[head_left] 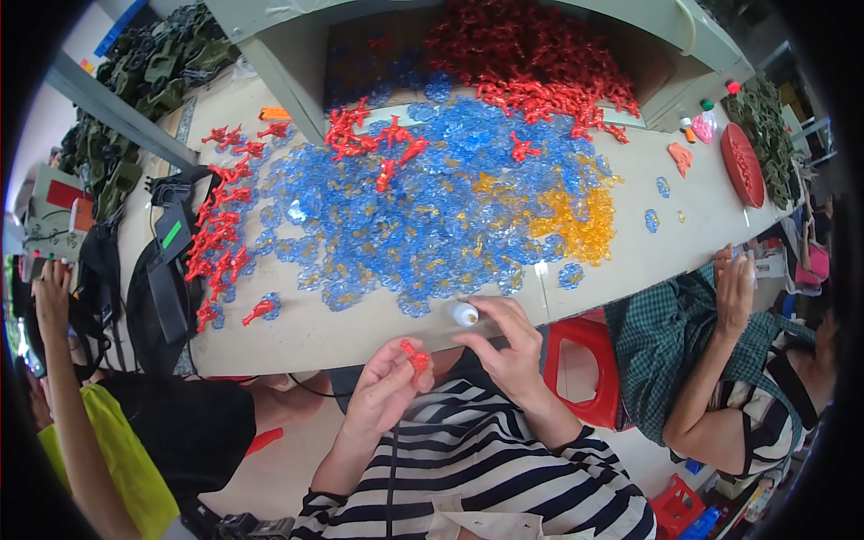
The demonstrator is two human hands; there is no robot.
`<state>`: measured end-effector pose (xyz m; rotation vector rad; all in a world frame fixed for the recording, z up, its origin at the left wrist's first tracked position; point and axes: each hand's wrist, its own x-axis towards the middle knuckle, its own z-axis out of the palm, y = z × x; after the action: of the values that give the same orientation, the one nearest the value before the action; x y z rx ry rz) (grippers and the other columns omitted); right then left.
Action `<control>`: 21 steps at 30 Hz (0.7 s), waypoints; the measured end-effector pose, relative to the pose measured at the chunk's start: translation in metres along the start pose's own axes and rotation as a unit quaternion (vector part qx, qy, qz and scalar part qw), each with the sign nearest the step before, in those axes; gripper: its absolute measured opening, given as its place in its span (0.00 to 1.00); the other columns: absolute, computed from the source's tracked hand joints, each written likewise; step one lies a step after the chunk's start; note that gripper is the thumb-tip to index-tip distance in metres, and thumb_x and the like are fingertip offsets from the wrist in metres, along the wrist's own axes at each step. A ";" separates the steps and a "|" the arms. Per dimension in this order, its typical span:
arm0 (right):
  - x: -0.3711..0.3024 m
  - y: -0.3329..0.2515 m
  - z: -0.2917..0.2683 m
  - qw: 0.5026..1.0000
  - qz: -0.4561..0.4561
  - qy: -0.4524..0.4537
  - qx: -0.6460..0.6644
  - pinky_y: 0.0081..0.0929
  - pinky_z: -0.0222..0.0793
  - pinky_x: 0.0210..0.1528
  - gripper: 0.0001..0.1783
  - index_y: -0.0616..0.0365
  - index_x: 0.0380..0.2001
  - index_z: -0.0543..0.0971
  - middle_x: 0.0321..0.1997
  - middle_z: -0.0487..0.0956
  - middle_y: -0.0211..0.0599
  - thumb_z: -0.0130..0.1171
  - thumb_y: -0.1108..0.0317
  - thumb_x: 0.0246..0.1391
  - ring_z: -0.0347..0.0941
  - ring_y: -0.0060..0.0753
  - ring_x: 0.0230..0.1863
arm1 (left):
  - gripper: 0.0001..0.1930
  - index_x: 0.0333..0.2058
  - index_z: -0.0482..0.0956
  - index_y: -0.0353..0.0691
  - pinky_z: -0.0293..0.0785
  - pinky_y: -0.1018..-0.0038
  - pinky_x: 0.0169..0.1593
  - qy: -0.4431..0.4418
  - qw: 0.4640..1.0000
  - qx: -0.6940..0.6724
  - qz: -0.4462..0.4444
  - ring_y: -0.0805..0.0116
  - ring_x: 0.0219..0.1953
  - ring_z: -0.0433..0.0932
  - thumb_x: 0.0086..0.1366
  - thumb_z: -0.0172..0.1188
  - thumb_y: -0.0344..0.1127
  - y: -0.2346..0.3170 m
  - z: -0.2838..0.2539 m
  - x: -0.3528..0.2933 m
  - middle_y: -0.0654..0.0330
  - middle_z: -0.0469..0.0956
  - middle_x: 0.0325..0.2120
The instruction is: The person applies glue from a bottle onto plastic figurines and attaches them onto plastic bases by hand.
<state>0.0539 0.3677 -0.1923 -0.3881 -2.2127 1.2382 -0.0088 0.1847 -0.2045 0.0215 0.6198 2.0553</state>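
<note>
Just off the table's near edge, my left hand (385, 385) pinches a small red plastic figure (417, 359) between thumb and fingers. To its right, my right hand (511, 342) curls around a small white bottle (463, 313), whose tip points back toward me. The fingers touch the bottle's side, while the thumb sits a little below it. Beyond both hands spreads a wide heap of clear blue plastic pieces (396, 225). Amber pieces (585, 225) lie at its right side. More red figures (220, 225) form a row at the left.
A big pile of red figures (540, 63) fills the shelf opening (670, 112) at the back. A red bowl (742, 166) stands far right, black adapters (171, 234) at the left. Co-workers sit either side; a red stool (585, 369) is at my right.
</note>
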 end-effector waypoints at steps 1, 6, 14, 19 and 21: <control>-0.002 0.001 -0.005 1.000 0.004 0.015 -0.014 0.27 0.69 0.40 0.16 0.63 0.36 0.78 0.34 0.79 0.40 0.65 0.79 0.38 0.74 0.39 0.36 | 0.15 0.51 0.67 0.37 0.63 0.74 0.39 -0.004 1.000 -0.006 0.000 0.69 0.34 0.69 0.65 0.49 0.28 0.000 -0.001 0.000 0.55 0.72 0.37; 0.009 0.022 -0.027 0.983 -0.017 0.100 -0.152 0.30 0.66 0.35 0.13 0.61 0.34 0.78 0.32 0.75 0.39 0.63 0.80 0.40 0.70 0.39 0.34 | 0.14 0.49 0.68 0.38 0.63 0.75 0.38 -0.018 1.000 -0.014 -0.006 0.70 0.34 0.68 0.65 0.50 0.28 -0.002 0.000 0.006 0.55 0.72 0.36; 0.010 0.018 -0.041 0.980 -0.046 0.041 -0.187 0.28 0.67 0.37 0.12 0.61 0.34 0.78 0.35 0.74 0.39 0.62 0.80 0.42 0.70 0.38 0.36 | 0.12 0.48 0.69 0.39 0.63 0.76 0.38 -0.025 1.000 0.005 -0.016 0.71 0.34 0.68 0.66 0.50 0.29 -0.005 0.005 0.007 0.58 0.73 0.37; -0.018 -0.001 -0.039 0.988 0.067 -0.049 0.128 0.21 0.70 0.32 0.20 0.63 0.41 0.74 0.36 0.76 0.41 0.64 0.80 0.42 0.73 0.29 0.29 | 0.12 0.48 0.69 0.39 0.63 0.78 0.39 -0.028 0.998 0.016 -0.060 0.72 0.35 0.67 0.66 0.50 0.30 -0.010 0.012 0.011 0.60 0.73 0.37; -0.019 -0.007 -0.035 0.988 0.081 -0.067 0.113 0.20 0.70 0.32 0.22 0.63 0.42 0.73 0.36 0.76 0.41 0.65 0.80 0.41 0.73 0.28 0.29 | 0.12 0.48 0.69 0.38 0.63 0.78 0.40 -0.043 0.996 0.009 -0.081 0.73 0.35 0.66 0.66 0.50 0.31 -0.011 0.016 0.013 0.61 0.72 0.38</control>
<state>0.0901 0.3784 -0.1783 -0.4105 -2.1533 1.6256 -0.0033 0.2064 -0.1985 0.0680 0.5689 1.8829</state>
